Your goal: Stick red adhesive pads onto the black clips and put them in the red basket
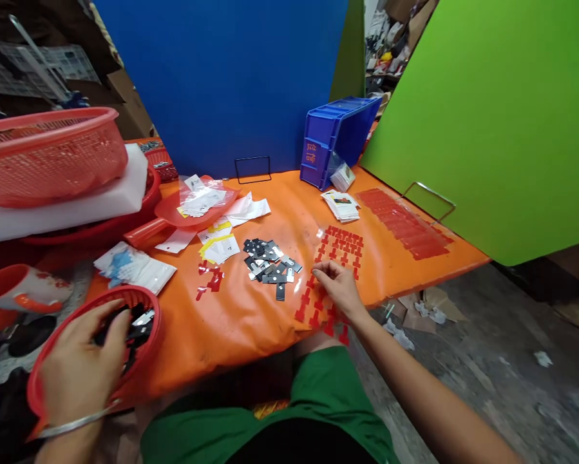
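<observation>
My left hand [84, 357] is over the red basket [156, 322] at the lower left, its thumb and fingers apart; small black and metal pieces [142, 322] lie in the basket. My right hand [340, 283] has its thumb and forefinger pinched at the left side of a clear sheet bearing rows of red T-shaped pieces [347, 238]. What the pinch holds, if anything, is too small to tell. Between the hands, a pile of black and silver flat pieces [272, 264] rests on the orange table [241, 322]. Left of it lie a few loose red pieces [214, 280].
A red scoop [173, 212] with bags and cards stands behind the pile. Farther back are a blue crate [321, 142], a card stack [341, 206] and red strips [405, 222]. Large baskets [52, 154] and a mug [23, 290] crowd the left.
</observation>
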`<state>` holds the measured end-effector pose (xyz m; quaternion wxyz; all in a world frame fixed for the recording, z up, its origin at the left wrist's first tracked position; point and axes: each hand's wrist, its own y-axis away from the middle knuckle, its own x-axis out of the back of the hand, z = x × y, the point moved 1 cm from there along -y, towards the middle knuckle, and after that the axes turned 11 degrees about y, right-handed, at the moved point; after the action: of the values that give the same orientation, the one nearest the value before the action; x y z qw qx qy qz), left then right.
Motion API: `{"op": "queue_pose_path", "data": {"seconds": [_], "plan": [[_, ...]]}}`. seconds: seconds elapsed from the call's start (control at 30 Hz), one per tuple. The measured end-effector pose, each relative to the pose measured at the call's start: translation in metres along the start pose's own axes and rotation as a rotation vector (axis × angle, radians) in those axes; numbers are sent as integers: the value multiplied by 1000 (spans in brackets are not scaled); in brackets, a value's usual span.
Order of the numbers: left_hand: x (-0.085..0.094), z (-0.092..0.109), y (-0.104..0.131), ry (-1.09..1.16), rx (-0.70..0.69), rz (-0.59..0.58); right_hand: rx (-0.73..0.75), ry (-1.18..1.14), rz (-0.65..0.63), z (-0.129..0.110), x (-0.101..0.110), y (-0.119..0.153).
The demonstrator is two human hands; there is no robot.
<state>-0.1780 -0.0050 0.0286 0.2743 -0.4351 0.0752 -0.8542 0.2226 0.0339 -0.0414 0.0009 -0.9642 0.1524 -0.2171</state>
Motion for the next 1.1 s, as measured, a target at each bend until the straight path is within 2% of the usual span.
{"op": "queue_pose_path", "data": {"seconds": [0.03,0.1,0.2,0.27,0.37,0.47,0.57,0.67,0.73,0.8,0.93,1.03,1.1], "plan": [[-11,12,7,32,-35,-48,50,39,-28,-3,-7,0],[-38,36,23,176,-108,-220,185,160,-82,-9,-25,1],[-79,64,49,367,-137,-489,395,444,-105,-15,-49,-1],[-100,76,62,435,-134,-594,463,623,-111,-16,-60,-4],[-117,85,73,502,-110,-672,476,762,-145,-15,-67,-10],[-128,86,77,605,22,-707,474,751,-144,-18,-67,-10],[-137,87,80,875,343,-754,509,656,-103,-25,-68,2],[-144,94,86,1215,691,-746,588,617,-63,-34,-72,25],[-145,100,88,1360,820,-719,644,633,-60,-39,-75,42],[-142,102,88,1412,880,-698,677,620,-79,-43,-75,55],[-136,95,85,1338,929,-673,663,450,-147,-46,-69,67],[-133,87,82,1252,878,-716,617,315,-164,-45,-62,67],[-132,83,81,1169,772,-762,602,281,-150,-43,-60,65]]}}
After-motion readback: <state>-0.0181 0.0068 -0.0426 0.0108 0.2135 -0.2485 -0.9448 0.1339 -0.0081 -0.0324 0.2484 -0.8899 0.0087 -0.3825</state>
